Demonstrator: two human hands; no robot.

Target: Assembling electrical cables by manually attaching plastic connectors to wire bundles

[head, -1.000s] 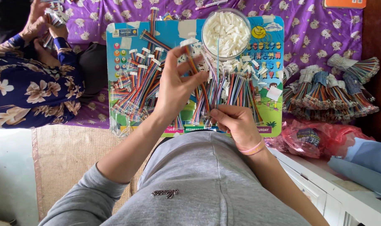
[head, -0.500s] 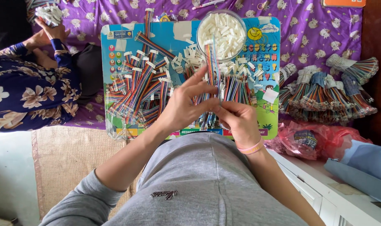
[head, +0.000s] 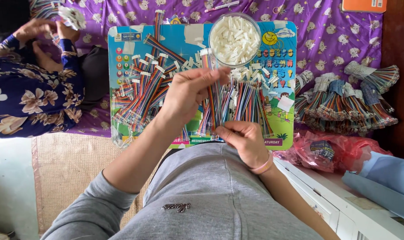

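The left hand pinches the top of a flat ribbon cable, just below the clear bowl of white plugs, while the right hand pinches the cable's lower end further down from the bowl. It would likely go best to keep the cable taut and straight between both pinches, with its white end plug turned squarely so the wires do not twist. The bowl stands on a bright blue picture board with coloured letters beside the bowl and a yellow round face next to its rim. Well to the right of the bowl lie bundled cables; below those, a pink plastic bag.
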